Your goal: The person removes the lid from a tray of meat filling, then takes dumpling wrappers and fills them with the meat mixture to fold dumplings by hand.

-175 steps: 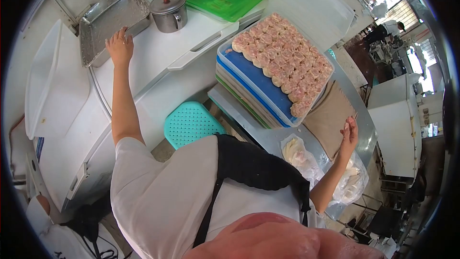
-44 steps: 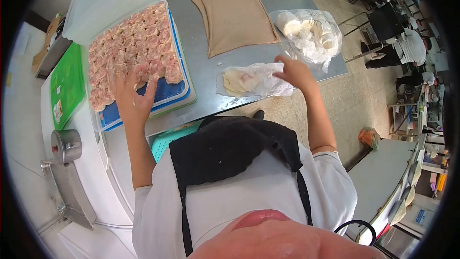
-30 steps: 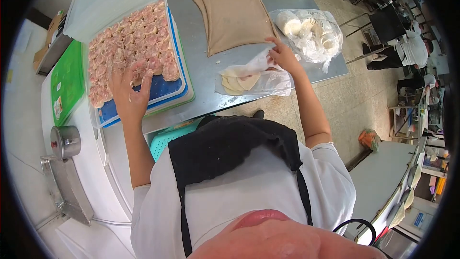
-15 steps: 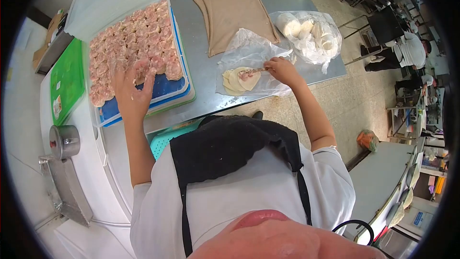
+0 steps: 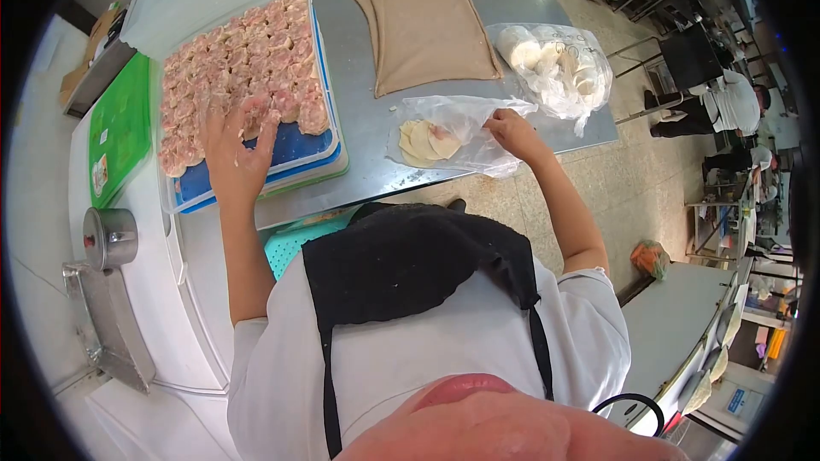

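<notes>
My left hand (image 5: 235, 154) rests at the near edge of a packed block of meat dumplings (image 5: 239, 60), fingers spread and touching the front ones. The dumplings sit in a clear plastic tray with a blue base (image 5: 299, 143). Over on the right, my right hand (image 5: 511, 134) is closed, pinching the edge of a thin clear plastic sheet (image 5: 470, 111). Pale round dough wrappers (image 5: 418, 141) lie stacked on the sheet, with a pinkish smear beside them, partly under raised plastic. Whether a tool is also in my right fingers is hidden.
A folded brown cloth (image 5: 431, 34) lies on the steel table (image 5: 333, 8). A plastic bag of white dough pieces (image 5: 555, 68) is at the right end. Left are a green lid (image 5: 120, 132), a metal pot (image 5: 111, 239) and stacked clear lids (image 5: 205, 0). A person (image 5: 730, 102) stands far right.
The plastic sheet's far part has been drawn down toward the wrappers by my right hand. The thin stick with meat seen over the wrappers no longer shows. My left hand stays at the dumplings.
</notes>
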Available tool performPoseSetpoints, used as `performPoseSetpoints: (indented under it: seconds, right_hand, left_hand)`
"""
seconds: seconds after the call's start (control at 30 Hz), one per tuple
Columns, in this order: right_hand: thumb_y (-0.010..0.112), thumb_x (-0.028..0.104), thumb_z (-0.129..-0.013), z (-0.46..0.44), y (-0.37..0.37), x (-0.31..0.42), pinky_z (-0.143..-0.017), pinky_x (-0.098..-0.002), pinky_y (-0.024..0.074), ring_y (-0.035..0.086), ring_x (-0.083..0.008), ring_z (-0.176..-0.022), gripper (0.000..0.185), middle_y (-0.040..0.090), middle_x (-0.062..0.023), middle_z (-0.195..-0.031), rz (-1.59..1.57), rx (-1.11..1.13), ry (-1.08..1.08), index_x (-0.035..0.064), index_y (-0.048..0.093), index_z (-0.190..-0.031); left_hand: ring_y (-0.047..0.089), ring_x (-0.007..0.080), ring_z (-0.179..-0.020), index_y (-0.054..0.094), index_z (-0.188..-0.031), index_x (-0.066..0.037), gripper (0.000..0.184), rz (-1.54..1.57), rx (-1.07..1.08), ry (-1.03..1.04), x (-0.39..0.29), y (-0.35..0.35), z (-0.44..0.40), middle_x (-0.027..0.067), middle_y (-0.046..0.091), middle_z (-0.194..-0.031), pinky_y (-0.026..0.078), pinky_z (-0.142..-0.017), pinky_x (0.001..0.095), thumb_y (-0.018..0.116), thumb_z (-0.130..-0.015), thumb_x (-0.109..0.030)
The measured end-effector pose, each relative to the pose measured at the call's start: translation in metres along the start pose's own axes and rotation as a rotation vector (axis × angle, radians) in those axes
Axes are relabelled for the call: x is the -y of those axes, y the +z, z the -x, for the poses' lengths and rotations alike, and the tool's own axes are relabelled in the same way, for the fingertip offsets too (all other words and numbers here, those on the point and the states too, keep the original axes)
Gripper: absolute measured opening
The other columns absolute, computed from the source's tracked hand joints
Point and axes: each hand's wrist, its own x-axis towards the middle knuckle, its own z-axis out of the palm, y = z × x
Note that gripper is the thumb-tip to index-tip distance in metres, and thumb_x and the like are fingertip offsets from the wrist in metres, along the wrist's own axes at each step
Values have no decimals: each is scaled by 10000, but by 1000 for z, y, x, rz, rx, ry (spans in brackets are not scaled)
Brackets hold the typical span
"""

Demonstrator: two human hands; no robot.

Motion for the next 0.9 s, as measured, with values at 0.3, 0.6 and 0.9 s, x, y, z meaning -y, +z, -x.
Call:
performPoseSetpoints:
  seconds: [0.3, 0.6, 0.9]
  right_hand:
    - [582, 172, -895, 17, 4, -15, -767, -387, 504, 582, -264, -876, 256, 544, -83, -849, 227, 5, 33, 255, 700, -1106]
    - [611, 225, -880, 19, -4, -7, -840, -433, 480, 575, -332, -946, 203, 587, -150, -932, 83, 24, 83, 146, 715, -1036]
    - [643, 216, -844, 10, 11, 21, -819, -423, 485, 575, -330, -906, 166, 594, -140, -876, -36, -46, 55, 120, 734, -946]
  left_hand:
    - [541, 375, -1055, 694, -1080, -157, 290, 42, 39, -13, -5, -5, -2, 167, 590, -1021, 378, -1021, 452, 733, -794, -186]
    - [555, 365, -1189, 667, -1031, -79, 223, 513, 56, 480, -66, 16, 22, 148, 621, -1205, 421, -997, 467, 640, -813, -40]
    - [432, 389, -1294, 581, -1273, -135, 422, 516, 567, 587, -103, 191, 80, 151, 504, -1373, 355, -1058, 476, 623, -858, -195]
